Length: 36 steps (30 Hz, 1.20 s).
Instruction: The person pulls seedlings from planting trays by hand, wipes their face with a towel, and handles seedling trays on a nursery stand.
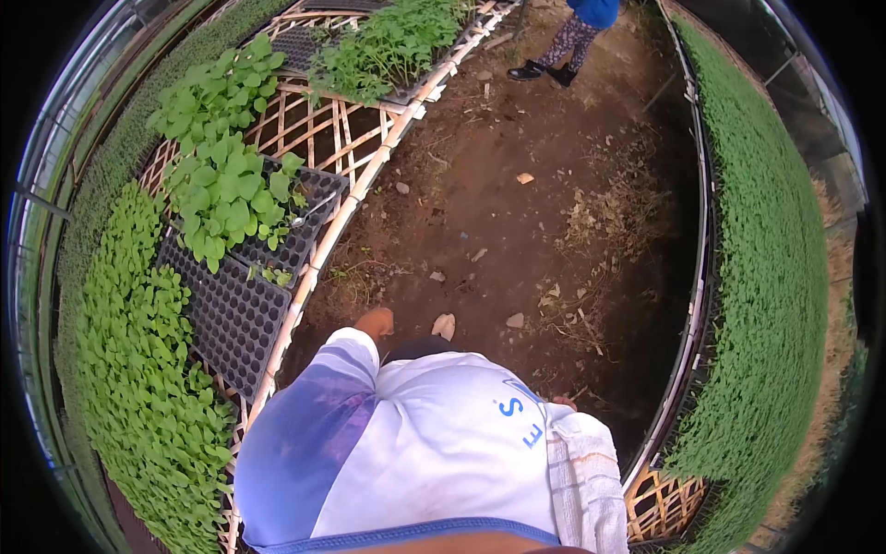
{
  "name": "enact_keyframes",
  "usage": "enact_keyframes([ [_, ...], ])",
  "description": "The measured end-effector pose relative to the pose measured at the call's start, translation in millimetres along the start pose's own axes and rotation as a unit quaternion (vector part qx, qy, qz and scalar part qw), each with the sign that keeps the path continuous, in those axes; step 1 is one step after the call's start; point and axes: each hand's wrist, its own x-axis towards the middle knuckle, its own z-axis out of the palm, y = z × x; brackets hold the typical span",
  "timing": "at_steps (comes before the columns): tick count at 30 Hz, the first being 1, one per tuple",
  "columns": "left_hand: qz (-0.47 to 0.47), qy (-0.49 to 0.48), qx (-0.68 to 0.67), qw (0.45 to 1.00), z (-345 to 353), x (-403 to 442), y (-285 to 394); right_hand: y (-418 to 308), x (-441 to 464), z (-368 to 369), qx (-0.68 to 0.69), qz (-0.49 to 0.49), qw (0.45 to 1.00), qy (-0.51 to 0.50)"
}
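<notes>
My left hand shows just past the end of a white and blue-purple sleeve, low in front of my body, over the dirt beside the bench edge. Its fingers do not show clearly, and nothing can be made out in it. Only a sliver of my right hand peeks out beside my shirt, so its fingers are hidden. A whitish checked towel hangs over my right side. Nearest my left hand on the bench is a black seedling tray with bare cells. Behind it, another black tray is partly covered by leafy seedlings.
A bamboo lattice bench runs along my left, carrying dense green seedlings and taller feathery plants. To my right stretches a long bed of small seedlings. Another person stands ahead on the dirt path.
</notes>
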Motion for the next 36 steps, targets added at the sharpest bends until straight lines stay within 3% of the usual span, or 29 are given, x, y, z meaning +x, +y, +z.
enact_keyframes([
  [1,-0.028,0.024,-0.03,0.999,-35.6,18.1,1.7,-18.7,13.3,9.0,-0.026,-0.005,1.0,0.003],
  [2,-0.005,0.121,-0.067,0.99,-66.4,29.2,1.0,-39.5,25.6,14.7,-0.038,-0.008,0.999,0.004],
  [5,-0.036,0.166,-0.184,0.968,-196.6,37.3,28.0,-118.8,42.4,24.0,-0.091,0.018,0.995,0.027],
  [9,-0.03,0.182,-0.289,0.94,-277.1,67.4,40.8,-156.5,100.2,-5.6,-0.117,0.018,0.993,0.0],
  [13,-0.056,0.152,-0.288,0.944,-282.0,95.0,43.7,-182.3,155.2,-44.8,-0.042,0.029,0.998,-0.037],
  [15,0.001,0.146,-0.121,0.982,-245.5,116.0,29.9,-209.8,188.5,-54.9,-0.041,0.031,0.998,-0.046],
  [17,0.011,0.051,-0.093,0.994,-225.0,111.0,17.4,-244.7,221.4,-60.5,-0.054,0.034,0.997,-0.05],
  [18,0.0,-0.042,-0.017,0.999,-201.0,132.6,2.8,-267.6,240.2,-62.6,-0.065,0.032,0.996,-0.05],
  [20,-0.064,-0.029,-0.057,0.996,-179.3,130.4,-17.8,-318.3,282.5,-73.4,-0.095,0.024,0.994,-0.056],
  [22,-0.193,-0.045,-0.122,0.972,-168.6,138.7,-28.0,-376.7,327.5,-84.3,-0.127,0.015,0.99,-0.066],
  [23,-0.195,-0.05,-0.125,0.971,-183.2,132.1,-18.6,-409.8,350.3,-89.6,-0.146,0.011,0.987,-0.068],
  [24,-0.284,-0.06,-0.338,0.895,-208.6,115.4,-12.2,-448.2,372.3,-92.6,-0.164,0.007,0.984,-0.07],
  [25,-0.358,-0.062,-0.532,0.765,-238.4,104.0,-8.1,-489.6,393.4,-92.8,-0.18,-0.003,0.981,-0.067],
  [26,-0.364,-0.061,-0.537,0.759,-264.4,104.3,0.4,-532.8,412.1,-88.4,-0.189,-0.016,0.98,-0.062],
  [28,-0.4,0.027,-0.521,0.753,-309.9,122.2,28.3,-605.6,445.2,-76.1,-0.189,-0.06,0.98,-0.034],
  [32,-0.284,0.247,-0.382,0.844,-366.2,182.1,60.3,-686.3,539.3,-44.0,-0.225,-0.128,0.962,-0.091],
  [36,-0.231,0.19,-0.436,0.849,-444.2,203.7,58.2,-744.8,536.2,19.3,-0.23,-0.11,0.958,-0.132],
])
